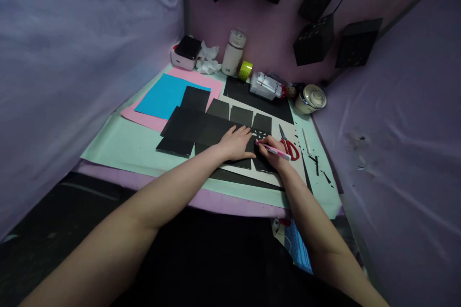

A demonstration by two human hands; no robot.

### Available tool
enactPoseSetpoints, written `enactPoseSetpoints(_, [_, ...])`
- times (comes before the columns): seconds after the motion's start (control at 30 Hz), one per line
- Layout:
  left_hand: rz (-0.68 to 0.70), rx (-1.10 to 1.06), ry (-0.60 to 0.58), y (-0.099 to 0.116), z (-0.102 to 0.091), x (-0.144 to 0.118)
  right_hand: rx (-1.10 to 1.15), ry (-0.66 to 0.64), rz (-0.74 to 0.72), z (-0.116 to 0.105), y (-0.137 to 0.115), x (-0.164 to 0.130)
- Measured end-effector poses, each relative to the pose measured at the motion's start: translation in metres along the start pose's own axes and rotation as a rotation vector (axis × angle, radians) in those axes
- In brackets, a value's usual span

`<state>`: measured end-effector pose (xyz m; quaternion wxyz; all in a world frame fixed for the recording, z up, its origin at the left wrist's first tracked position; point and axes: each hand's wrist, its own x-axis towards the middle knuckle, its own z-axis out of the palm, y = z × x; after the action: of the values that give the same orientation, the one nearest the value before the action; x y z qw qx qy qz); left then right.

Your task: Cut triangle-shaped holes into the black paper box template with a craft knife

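A large black card sheet (201, 127) with flaps along its edges lies across the table. My left hand (236, 144) rests flat on it, fingers spread. In my right hand (271, 151) is a slim pink-and-white craft knife (278, 152), held like a pen with its tip down on the card near the right end. Small cut-outs (260, 133) show pale just beyond the tip, close to my left fingertips. The blade itself is too small to make out. Red-handled scissors (290, 146) lie just right of my right hand.
Black scraps (317, 165) and a white pen-like stick (307, 141) lie at the right. Blue paper (158, 96) overlaps pink paper (144, 120) at left. Along the back stand a white bottle (233, 53), yellow tape (245, 71) and a lidded jar (310, 100). Black boxes (314, 41) hang above.
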<state>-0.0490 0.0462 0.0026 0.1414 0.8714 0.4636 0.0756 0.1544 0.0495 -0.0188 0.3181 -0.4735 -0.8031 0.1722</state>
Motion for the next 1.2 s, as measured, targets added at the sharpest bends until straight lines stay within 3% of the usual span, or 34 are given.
enactPoseSetpoints(1.2, [-0.008, 0.006, -0.007, 0.0003, 0.0005, 0.0002, -0.02, -0.044, -0.048, -0.0047, 0.0013, -0.0048])
